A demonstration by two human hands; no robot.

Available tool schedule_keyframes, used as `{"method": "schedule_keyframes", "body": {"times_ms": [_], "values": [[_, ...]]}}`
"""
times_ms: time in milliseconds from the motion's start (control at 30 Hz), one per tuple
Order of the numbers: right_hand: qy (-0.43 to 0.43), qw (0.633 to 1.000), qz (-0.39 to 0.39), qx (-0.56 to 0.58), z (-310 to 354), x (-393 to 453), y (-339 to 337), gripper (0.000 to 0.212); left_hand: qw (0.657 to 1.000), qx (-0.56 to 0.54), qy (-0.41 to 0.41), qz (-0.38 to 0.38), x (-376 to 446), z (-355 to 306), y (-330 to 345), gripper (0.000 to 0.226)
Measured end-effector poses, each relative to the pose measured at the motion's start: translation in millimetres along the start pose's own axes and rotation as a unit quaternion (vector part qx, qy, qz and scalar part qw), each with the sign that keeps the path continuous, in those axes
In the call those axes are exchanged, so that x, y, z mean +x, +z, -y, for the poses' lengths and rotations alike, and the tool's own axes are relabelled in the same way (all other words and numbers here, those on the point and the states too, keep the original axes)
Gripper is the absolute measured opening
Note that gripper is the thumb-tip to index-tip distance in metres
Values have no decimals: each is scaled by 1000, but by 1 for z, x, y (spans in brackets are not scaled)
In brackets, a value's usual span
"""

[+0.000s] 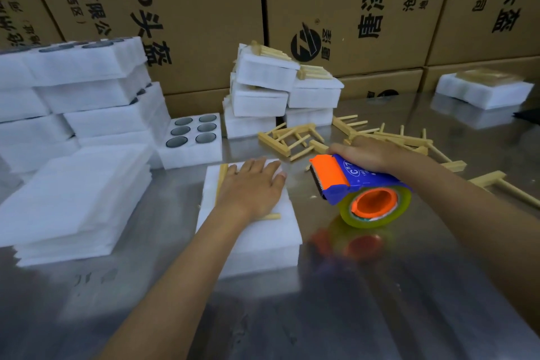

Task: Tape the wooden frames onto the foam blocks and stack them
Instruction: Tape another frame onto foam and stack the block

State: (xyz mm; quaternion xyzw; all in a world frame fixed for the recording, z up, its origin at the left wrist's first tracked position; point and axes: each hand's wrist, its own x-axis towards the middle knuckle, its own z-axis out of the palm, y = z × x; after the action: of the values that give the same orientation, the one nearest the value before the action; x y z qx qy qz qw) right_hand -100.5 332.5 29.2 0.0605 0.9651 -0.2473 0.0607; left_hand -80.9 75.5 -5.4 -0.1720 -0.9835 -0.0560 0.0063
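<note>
The left hand (251, 184) lies flat, fingers straight, pressing a wooden frame (223, 181) down onto a white foam block (271, 240) on the shiny bench (380, 301). Most of the frame is hidden under the hand, so I cannot tell if any tape is on it yet.

The right hand (371, 153) is curled round a blue and orange tape dispenser (359, 187), held in the air just beside the block, to the right of the left hand. I think the taping of this block is about to start.

Beyond the hands, a stack of finished blocks (280, 91) stands with frames on top. One more such block (482, 88) sits far off past the right hand.

There is a lot left. Loose frames (292, 137) lie scattered behind the right hand. Left of the left hand, a big pile of foam blocks (73, 102) waits, and a pile of flat foam sheets (76, 202) lies nearer.
</note>
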Motion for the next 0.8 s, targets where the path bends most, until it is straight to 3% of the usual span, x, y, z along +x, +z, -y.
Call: {"method": "schedule_keyframes", "body": {"times_ms": [100,300,467,600,800], "values": [[25,999,-4,-40,-19,-6,-12,60,1000,1,3,5,0,0,1,53],[29,997,1,-75,-31,-6,-19,54,1000,18,12,6,-1,0,-1,53],[43,995,-2,-90,-43,-13,-29,72,1000,28,13,6,-2,-1,-1,54],[37,995,-1,-88,-48,-7,-27,56,999,33,13,8,-2,-2,-3,53],[53,988,-3,-147,-69,-14,-41,54,999,40,12,11,-1,-2,-1,54]]}}
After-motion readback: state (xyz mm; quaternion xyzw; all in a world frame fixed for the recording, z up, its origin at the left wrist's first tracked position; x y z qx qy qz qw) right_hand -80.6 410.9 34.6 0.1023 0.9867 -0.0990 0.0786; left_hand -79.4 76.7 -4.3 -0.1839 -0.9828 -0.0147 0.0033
